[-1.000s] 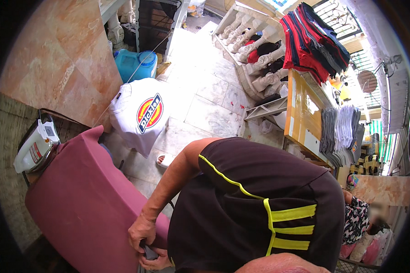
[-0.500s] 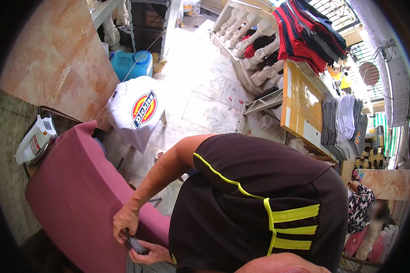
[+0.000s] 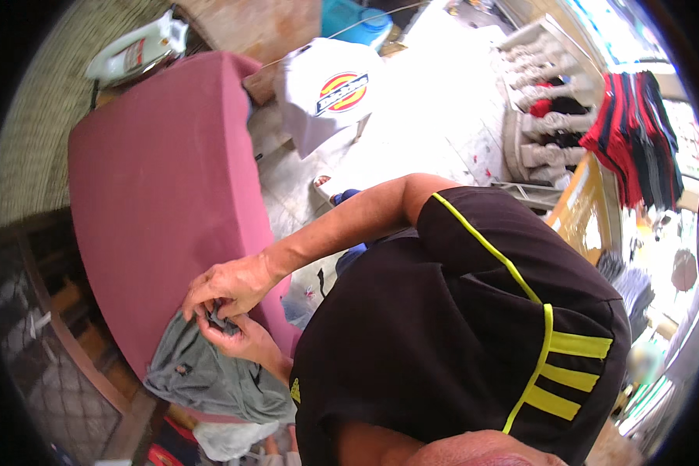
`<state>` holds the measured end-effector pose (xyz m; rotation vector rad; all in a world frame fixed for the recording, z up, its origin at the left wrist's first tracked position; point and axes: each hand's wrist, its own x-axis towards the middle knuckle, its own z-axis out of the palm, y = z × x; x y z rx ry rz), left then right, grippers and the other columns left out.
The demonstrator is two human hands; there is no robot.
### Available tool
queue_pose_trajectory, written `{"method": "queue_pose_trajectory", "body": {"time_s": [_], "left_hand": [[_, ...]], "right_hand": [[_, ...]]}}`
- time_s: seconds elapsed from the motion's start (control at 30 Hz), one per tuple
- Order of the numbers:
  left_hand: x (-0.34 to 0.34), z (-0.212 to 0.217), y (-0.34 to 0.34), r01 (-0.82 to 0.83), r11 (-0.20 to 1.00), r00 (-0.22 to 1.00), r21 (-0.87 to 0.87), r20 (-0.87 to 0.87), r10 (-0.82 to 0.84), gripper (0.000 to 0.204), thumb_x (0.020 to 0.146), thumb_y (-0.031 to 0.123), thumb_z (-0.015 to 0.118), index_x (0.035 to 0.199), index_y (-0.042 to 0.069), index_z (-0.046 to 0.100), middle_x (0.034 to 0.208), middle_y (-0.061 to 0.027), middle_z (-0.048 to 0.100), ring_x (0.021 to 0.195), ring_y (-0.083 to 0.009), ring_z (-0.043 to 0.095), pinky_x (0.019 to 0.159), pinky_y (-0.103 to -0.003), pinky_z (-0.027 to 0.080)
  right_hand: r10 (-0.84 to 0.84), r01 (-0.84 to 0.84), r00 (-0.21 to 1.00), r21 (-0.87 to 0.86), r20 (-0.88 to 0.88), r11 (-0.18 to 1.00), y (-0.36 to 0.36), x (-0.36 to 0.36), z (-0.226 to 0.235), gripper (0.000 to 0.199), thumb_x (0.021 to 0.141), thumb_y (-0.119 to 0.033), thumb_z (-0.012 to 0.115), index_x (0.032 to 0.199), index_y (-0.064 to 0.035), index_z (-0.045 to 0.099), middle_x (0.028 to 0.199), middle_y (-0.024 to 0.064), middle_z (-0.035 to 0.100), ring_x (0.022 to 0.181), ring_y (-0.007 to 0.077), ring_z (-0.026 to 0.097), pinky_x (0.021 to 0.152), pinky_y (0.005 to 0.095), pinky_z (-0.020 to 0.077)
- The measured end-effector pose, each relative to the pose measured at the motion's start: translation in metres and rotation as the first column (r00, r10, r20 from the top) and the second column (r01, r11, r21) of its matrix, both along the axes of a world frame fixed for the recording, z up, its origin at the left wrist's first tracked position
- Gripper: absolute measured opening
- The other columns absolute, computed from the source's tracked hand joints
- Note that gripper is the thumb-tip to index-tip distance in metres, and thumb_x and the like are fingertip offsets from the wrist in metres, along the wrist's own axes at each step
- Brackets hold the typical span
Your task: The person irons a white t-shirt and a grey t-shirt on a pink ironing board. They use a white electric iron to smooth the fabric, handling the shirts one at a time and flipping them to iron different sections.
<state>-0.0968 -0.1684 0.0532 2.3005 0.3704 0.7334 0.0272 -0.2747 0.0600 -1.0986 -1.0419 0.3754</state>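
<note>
My right hand (image 3: pixel 234 284) and left hand (image 3: pixel 245 340) pinched one bunched edge of a grey garment (image 3: pixel 213 380) at one end of the pink surface (image 3: pixel 151 186), fingertips close together. From that grip, the garment's bulk fanned out toward the surface's end, its long axis lost in folds. My left hand stood nearer that bulk, my right nearer the surface's middle.
</note>
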Motion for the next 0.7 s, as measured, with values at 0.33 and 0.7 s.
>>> {"method": "queue_pose_trajectory", "body": {"time_s": [0.33, 0.7], "left_hand": [[-0.016, 0.059, -0.016, -0.328, 0.943, 0.942, -0.053, -0.090, 0.323, 0.028, 0.094, 0.012, 0.062, 0.116, -0.004, 0.058, 0.099, -0.0171, 0.068, 0.095, -0.0286, 0.066, 0.085, -0.039, 0.051], [-0.071, 0.163, -0.050, -0.539, 0.784, 0.771, 0.310, -0.195, 0.607, 0.018, 0.077, 0.001, 0.075, 0.086, 0.002, 0.059, 0.080, -0.0116, 0.062, 0.069, -0.0300, 0.059, 0.063, -0.035, 0.046]], "right_hand": [[0.271, -0.285, 0.929, 0.019, 0.252, 0.958, 0.044, 0.019, 0.001, 0.030, 0.073, 0.006, 0.059, 0.101, -0.0026, 0.053, 0.098, 0.0135, 0.060, 0.094, 0.0368, 0.061, 0.078, 0.0450, 0.0511], [0.409, -0.450, 0.611, -0.128, 0.678, 0.884, 0.159, 0.030, -0.010, 0.037, 0.078, -0.003, 0.061, 0.114, -0.0107, 0.067, 0.112, 0.0029, 0.065, 0.109, 0.0260, 0.056, 0.095, 0.0437, 0.0438]]}}
